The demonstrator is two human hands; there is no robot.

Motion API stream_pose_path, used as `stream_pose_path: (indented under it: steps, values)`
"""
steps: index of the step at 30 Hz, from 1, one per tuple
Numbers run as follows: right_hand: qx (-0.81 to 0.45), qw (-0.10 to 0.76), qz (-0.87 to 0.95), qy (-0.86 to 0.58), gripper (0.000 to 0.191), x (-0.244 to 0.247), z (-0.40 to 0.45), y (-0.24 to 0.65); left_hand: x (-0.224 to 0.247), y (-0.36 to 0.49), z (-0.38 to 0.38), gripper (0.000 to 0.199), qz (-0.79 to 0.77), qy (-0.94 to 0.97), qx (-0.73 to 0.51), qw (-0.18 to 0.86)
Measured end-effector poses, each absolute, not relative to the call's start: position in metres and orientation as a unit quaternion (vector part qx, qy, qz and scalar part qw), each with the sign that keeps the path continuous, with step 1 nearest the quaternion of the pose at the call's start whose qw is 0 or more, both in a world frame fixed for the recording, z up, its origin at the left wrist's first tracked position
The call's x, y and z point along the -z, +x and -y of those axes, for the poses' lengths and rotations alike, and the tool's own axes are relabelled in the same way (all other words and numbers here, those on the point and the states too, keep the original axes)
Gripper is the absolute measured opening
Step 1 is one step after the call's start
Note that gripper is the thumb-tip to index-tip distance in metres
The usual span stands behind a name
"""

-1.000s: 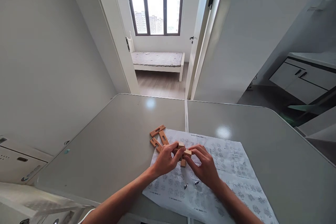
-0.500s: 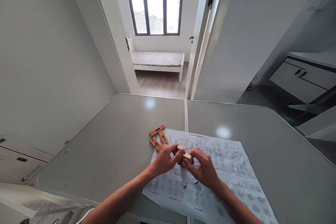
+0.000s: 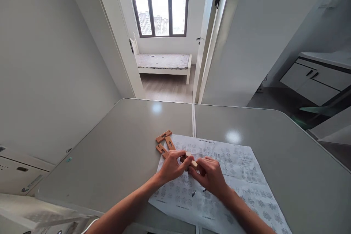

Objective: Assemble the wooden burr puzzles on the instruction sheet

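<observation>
Small wooden blocks (image 3: pixel 194 164) are held together between both hands over the printed sheet (image 3: pixel 236 168). My left hand (image 3: pixel 173 164) pinches them from the left, its thumb along the near side. From the right, my right hand (image 3: pixel 208 171) has its fingers and thumb closed on the same blocks, partly hiding them. Just beyond my left hand lie several slotted wooden pieces (image 3: pixel 163 136), close together at the sheet's upper left corner. Small metallic bits (image 3: pixel 193 193) rest on the sheet below the hands.
The grey table (image 3: pixel 123 142) has a seam (image 3: pixel 193 120) down its middle. Past its far edge are a doorway and a bed (image 3: pixel 164 61). A white cabinet (image 3: pixel 309 80) stands at the right, and a wall runs along the left.
My right hand has shifted slightly left and closed further round the blocks. The lower part of the blocks is now more hidden. My left hand has barely moved.
</observation>
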State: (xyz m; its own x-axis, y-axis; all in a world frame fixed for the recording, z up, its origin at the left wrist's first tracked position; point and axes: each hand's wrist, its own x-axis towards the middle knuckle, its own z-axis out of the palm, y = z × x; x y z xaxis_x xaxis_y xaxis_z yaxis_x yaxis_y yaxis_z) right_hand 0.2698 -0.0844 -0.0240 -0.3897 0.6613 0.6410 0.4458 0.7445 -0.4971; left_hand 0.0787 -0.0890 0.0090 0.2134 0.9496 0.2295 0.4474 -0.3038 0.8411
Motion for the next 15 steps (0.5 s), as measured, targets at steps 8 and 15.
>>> stream_pose_path:
  steps: [8, 15]
  values:
    - [-0.133, 0.463, 0.809, -0.338, 0.042, 0.0221, 0.0867, 0.2674, -0.0127, 0.0794, 0.0891, 0.054, -0.456, 0.702, -0.375, 0.399]
    - [-0.323, 0.433, 0.761, -0.36, 0.042, 0.0158, 0.0845, 0.2713, -0.0096, 0.0721, 0.0831, 0.059, -0.429, 0.651, -0.378, 0.499]
